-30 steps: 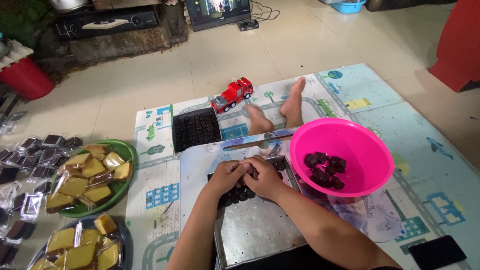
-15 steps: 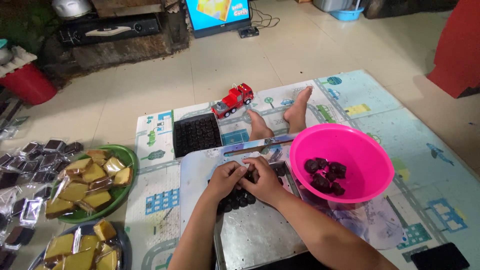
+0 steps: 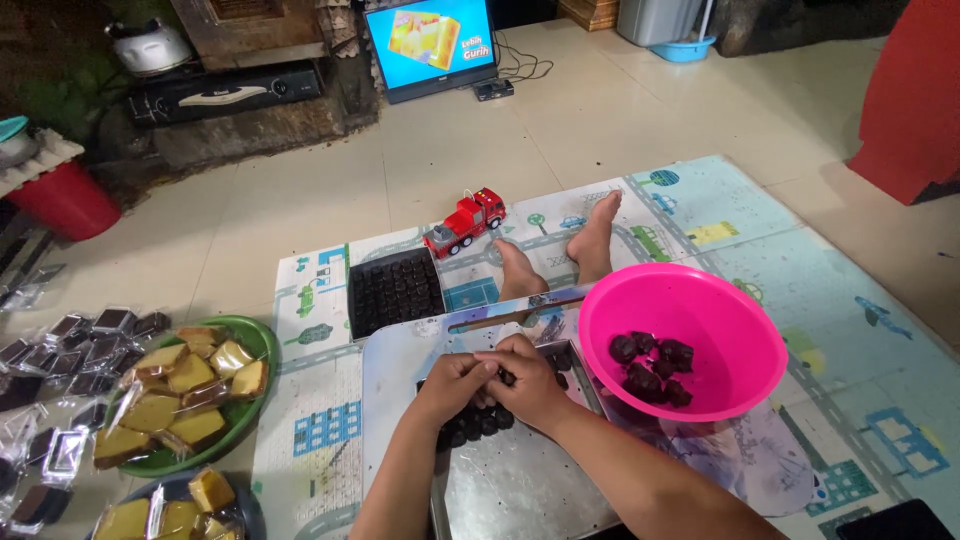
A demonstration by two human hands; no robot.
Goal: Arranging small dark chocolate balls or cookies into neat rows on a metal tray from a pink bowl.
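The fingers [image 3: 497,366] of both hands are seen pressed together over a metal tray [image 3: 520,480], closed on a small dark ball [image 3: 508,378] of which only a sliver shows between them. The left hand [image 3: 452,383] and the right hand [image 3: 528,385] are touching each other at the centre of the view. Directly beneath them, rows of similar dark balls [image 3: 478,425] are laid on the tray, partly hidden by the hands. At 3 o'clock from the hands, just beside the tray, a pink bowl [image 3: 720,325] is shown with a small heap of dark lumps [image 3: 652,367] inside it. At 12 o'clock, a flat stick [image 3: 515,313] lies across the far edge of the tray, and beyond it two bare feet [image 3: 560,258] rest on a printed play mat [image 3: 700,215]. At 11 o'clock a black square tray [image 3: 393,291] filled with dark pieces is placed on the mat, and a red toy truck [image 3: 465,221] stands just past it. At 9 o'clock, well apart from the hands, a green plate [image 3: 255,340] carries wrapped yellow cake slices [image 3: 180,390]; further wrapped slices lie on a dark plate [image 3: 245,510] at 8 o'clock. Wrapped dark pieces [image 3: 60,350] are scattered on the floor at the left edge. A lit screen [image 3: 432,42] stands on the tiled floor at the far side.
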